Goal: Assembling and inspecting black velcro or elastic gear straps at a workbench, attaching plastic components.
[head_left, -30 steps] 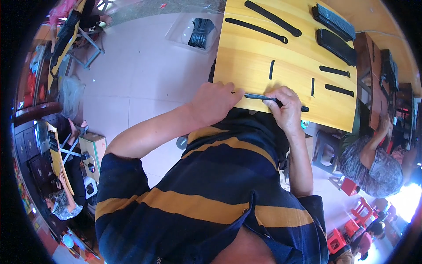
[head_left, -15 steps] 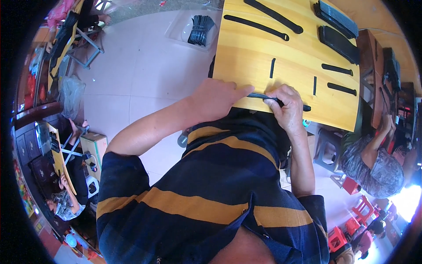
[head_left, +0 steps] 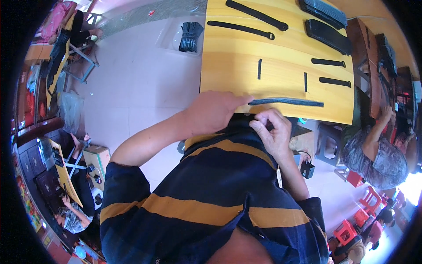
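A long black strap (head_left: 288,101) with a greyish face lies stretched along the near edge of the yellow wooden table (head_left: 233,77). My left hand (head_left: 220,105) grips its left end at the fingertips, index finger forward; its thumb is hidden. Just off the table edge, below the strap, my right hand (head_left: 273,130) has thumb and fingers apart and nothing visible in it. Beyond the strap lie two short black strips (head_left: 260,69). Farther off are two long straps with looped ends (head_left: 241,29), and two shorter looped straps (head_left: 328,62) lie at the right.
Two stacks of black straps (head_left: 328,36) occupy the table's far right. A clear plastic bin (head_left: 169,39) holding a black bundle stands on the floor at left. A person (head_left: 373,158) works at another table on the right. Red stools (head_left: 345,231) stand behind that person.
My right hand has let go of the strap and drawn back toward my body. The strap now lies extended along the table edge. My left hand stays at its left end.
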Tool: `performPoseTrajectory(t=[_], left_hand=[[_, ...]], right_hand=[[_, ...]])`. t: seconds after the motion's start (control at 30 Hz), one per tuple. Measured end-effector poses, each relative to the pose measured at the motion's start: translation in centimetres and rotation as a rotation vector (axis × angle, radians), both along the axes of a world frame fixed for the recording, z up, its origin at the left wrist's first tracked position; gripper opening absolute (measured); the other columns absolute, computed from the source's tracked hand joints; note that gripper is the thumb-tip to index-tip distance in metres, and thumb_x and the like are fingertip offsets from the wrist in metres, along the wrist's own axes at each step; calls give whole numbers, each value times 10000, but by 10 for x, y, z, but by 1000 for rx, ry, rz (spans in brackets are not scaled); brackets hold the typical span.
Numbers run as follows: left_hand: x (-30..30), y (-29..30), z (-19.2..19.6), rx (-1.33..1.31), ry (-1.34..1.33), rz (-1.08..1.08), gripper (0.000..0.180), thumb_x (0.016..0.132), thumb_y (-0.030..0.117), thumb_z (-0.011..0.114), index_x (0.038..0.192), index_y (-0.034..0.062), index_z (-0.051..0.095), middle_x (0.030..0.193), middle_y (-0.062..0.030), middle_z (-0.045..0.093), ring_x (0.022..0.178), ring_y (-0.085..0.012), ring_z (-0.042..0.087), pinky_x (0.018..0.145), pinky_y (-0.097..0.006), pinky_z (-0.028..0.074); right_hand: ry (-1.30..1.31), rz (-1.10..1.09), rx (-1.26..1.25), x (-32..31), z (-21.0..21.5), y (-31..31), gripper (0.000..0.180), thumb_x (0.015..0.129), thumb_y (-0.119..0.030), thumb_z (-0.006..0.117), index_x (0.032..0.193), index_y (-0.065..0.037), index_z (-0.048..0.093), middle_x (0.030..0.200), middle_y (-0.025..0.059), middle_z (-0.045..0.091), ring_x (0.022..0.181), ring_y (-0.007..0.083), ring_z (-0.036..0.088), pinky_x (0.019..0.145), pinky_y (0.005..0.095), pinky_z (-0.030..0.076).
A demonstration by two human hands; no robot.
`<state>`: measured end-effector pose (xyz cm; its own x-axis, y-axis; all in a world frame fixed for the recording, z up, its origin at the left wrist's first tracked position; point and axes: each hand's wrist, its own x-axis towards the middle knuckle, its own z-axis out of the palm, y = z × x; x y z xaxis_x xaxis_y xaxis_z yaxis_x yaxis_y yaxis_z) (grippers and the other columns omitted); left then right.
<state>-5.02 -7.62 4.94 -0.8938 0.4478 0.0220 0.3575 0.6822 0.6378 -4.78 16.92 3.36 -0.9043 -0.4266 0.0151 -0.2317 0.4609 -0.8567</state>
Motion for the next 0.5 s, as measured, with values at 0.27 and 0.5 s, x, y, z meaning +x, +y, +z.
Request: performPoseTrajectory(t=[0.27, 0.5], left_hand=[[6, 40, 15, -103, 13, -93, 472, 955, 104, 576, 1420, 178, 596, 908, -104, 682, 811, -338, 701, 699, -451, 550], [6, 40, 5, -39, -16, -117, 463, 956, 93, 592, 1411, 181, 589, 944, -118, 685, 840, -353, 703, 717, -460, 554]], right_hand=[[-473, -228, -561, 6, -34, 7, 382, 1067, -397, 609, 1081, -20, 666, 901, 24, 672, 789, 99, 600, 754, 256, 504], [-361, -112, -393, 4, -31, 18, 343, 1094, -297, 570, 1007, 17, 678, 824, 58, 700, 744, 127, 665, 712, 294, 556]])
